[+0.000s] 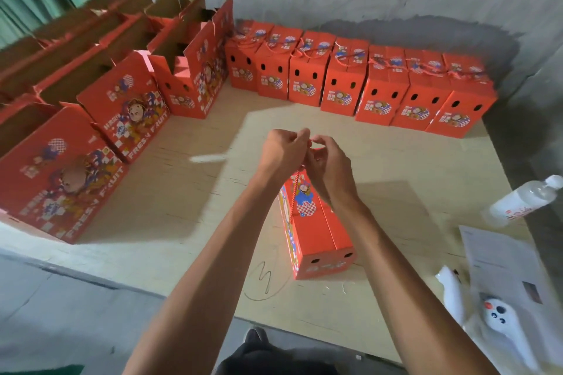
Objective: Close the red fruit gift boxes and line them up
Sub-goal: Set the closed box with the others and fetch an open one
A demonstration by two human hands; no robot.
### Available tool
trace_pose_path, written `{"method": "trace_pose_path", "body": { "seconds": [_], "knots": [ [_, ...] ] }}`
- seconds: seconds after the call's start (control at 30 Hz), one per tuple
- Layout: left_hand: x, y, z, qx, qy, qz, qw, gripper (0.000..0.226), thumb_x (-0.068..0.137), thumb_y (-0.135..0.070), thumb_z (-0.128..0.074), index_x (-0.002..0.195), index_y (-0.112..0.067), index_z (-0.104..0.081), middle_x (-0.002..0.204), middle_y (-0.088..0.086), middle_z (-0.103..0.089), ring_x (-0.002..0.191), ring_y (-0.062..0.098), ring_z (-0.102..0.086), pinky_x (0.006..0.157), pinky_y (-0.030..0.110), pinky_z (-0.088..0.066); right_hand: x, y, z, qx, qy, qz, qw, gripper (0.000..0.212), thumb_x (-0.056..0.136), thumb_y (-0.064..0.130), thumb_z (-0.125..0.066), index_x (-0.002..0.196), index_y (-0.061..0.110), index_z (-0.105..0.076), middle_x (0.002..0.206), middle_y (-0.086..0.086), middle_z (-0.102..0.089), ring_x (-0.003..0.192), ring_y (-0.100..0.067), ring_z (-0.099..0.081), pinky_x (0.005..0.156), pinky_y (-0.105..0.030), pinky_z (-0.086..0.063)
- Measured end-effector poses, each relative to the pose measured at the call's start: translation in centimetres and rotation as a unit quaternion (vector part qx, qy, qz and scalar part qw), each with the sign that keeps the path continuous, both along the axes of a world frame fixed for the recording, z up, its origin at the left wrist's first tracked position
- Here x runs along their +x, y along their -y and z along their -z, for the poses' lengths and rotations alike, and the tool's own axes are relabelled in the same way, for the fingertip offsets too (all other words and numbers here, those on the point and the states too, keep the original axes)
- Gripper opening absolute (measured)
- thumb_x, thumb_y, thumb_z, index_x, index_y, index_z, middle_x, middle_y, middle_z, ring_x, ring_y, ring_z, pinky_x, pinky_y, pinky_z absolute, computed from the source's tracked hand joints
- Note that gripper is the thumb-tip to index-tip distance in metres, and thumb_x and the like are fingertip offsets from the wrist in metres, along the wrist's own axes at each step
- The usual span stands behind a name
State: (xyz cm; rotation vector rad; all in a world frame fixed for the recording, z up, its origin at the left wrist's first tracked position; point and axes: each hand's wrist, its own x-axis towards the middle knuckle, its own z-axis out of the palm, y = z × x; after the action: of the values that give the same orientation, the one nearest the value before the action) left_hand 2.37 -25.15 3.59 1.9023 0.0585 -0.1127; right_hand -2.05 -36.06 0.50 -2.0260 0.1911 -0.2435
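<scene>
A closed red fruit gift box stands on the plywood board right in front of me. Its red rope handle rises from the lid to my hands. My left hand and my right hand meet above the box, both pinching the rope's top. Along the back wall runs a row of several closed red boxes, side by side, ropes lying on their lids. On the left, several open red boxes stand with flaps up, brown insides showing.
A clear plastic bottle lies at the board's right edge. Below it are printed paper sheets and a white controller. A pencil scribble marks the board near its front edge. Grey concrete floor lies to the lower left.
</scene>
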Motion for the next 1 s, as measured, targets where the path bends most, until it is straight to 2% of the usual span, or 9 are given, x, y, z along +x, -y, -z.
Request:
{"method": "trace_pose_path", "body": {
  "seconds": [0.07, 0.17, 0.27, 0.37, 0.57, 0.7, 0.8, 0.87, 1.0],
  "knots": [
    [-0.2, 0.2, 0.0, 0.013, 0.004, 0.01, 1.0, 0.038, 0.095, -0.028, -0.058, 0.075, 0.001, -0.073, 0.075, 0.02, -0.073, 0.063, 0.025, -0.071, 0.059, 0.031, -0.058, 0.1, 0.1, -0.1, 0.024, -0.017, 0.005, 1.0, 0.04, 0.096, 0.043, -0.064, 0.125, 0.016, -0.062, 0.098, 0.004, -0.076, 0.068, 0.012, -0.065, 0.06, -0.007, -0.045],
    [-1.0, 1.0, 0.8, 0.016, 0.022, -0.005, 1.0, 0.036, 0.097, -0.027, -0.057, 0.079, -0.001, -0.074, 0.078, 0.021, -0.072, 0.062, 0.024, -0.062, 0.059, 0.032, -0.047, 0.4, 0.0, -0.1, 0.04, -0.049, 0.021, 0.998, 0.028, 0.091, 0.028, -0.067, 0.117, 0.019, -0.062, 0.097, 0.0, -0.074, 0.08, -0.014, -0.07, 0.069, -0.031, -0.054],
    [-1.8, 1.5, 1.4, -0.06, -0.002, -0.024, 0.998, 0.029, 0.099, -0.019, -0.058, 0.086, 0.0, -0.075, 0.084, 0.023, -0.074, 0.066, 0.019, -0.061, 0.063, 0.032, -0.047, 0.8, -0.3, -0.3, 0.04, -0.058, 0.05, 0.996, 0.023, 0.094, 0.02, -0.063, 0.117, 0.019, -0.064, 0.106, -0.001, -0.072, 0.089, -0.02, -0.068, 0.07, -0.029, -0.052],
    [-1.4, 1.6, 1.6, -0.083, -0.004, -0.031, 0.996, 0.023, 0.099, -0.016, -0.055, 0.096, 0.0, -0.072, 0.089, 0.022, -0.075, 0.07, 0.021, -0.064, 0.062, 0.032, -0.05, 1.5, 0.1, -1.2, 0.038, -0.049, 0.086, 0.994, 0.035, 0.094, 0.023, -0.063, 0.129, 0.018, -0.063, 0.122, -0.003, -0.07, 0.104, -0.02, -0.068, 0.083, -0.028, -0.051],
    [-0.2, 3.6, 2.6, -0.113, 0.01, 0.028, 0.993, 0.037, 0.106, -0.022, -0.045, 0.082, -0.001, -0.065, 0.07, 0.007, -0.06, 0.07, 0.019, -0.052, 0.063, 0.032, -0.04, 2.3, 1.4, -2.9, 0.039, -0.027, 0.111, 0.993, 0.037, 0.097, 0.019, -0.058, 0.134, 0.018, -0.06, 0.111, -0.01, -0.073, 0.091, -0.02, -0.069, 0.082, -0.031, -0.055],
    [0.1, 6.0, 1.5, -0.142, 0.069, 0.068, 0.985, 0.043, 0.107, -0.027, -0.042, 0.072, -0.028, -0.067, 0.06, -0.017, -0.062, 0.059, 0.0, -0.054, 0.053, 0.015, -0.04, 3.1, 3.7, -4.7, 0.038, 0.006, 0.139, 0.989, 0.035, 0.098, 0.017, -0.058, 0.133, 0.02, -0.06, 0.116, -0.007, -0.071, 0.092, -0.017, -0.068, 0.085, -0.032, -0.056],
    [0.9, 8.2, -0.1, -0.131, 0.125, 0.101, 0.978, 0.034, 0.108, -0.026, -0.041, 0.105, -0.02, -0.074, 0.089, -0.013, -0.074, 0.085, -0.001, -0.066, 0.073, 0.022, -0.049, 4.0, 6.4, -6.6, 0.033, 0.033, 0.16, 0.986, 0.037, 0.098, 0.018, -0.06, 0.136, 0.017, -0.058, 0.13, 0.0, -0.064, 0.1, -0.011, -0.064, 0.087, -0.024, -0.051],
    [1.7, 9.8, -0.7, -0.113, 0.147, 0.122, 0.975, 0.035, 0.109, -0.029, -0.041, 0.133, -0.016, -0.063, 0.121, -0.003, -0.071, 0.112, 0.007, -0.064, 0.094, 0.031, -0.052, 4.7, 8.3, -7.8, 0.025, 0.05, 0.172, 0.984, 0.039, 0.099, 0.017, -0.061, 0.137, 0.016, -0.057, 0.135, 0.0, -0.061, 0.105, -0.012, -0.064, 0.09, -0.024, -0.052],
    [3.4, 13.3, -1.1, -0.047, 0.125, 0.115, 0.984, 0.068, 0.104, -0.053, -0.044, 0.159, -0.018, -0.024, 0.158, 0.011, -0.041, 0.143, 0.025, -0.043, 0.115, 0.049, -0.041, 6.2, 11.9, -9.4, 0.023, 0.09, 0.206, 0.974, 0.039, 0.098, 0.017, -0.061, 0.136, 0.016, -0.057, 0.103, 0.007, -0.068, 0.074, 0.007, -0.064, 0.071, -0.008, -0.048]
  ]
}}
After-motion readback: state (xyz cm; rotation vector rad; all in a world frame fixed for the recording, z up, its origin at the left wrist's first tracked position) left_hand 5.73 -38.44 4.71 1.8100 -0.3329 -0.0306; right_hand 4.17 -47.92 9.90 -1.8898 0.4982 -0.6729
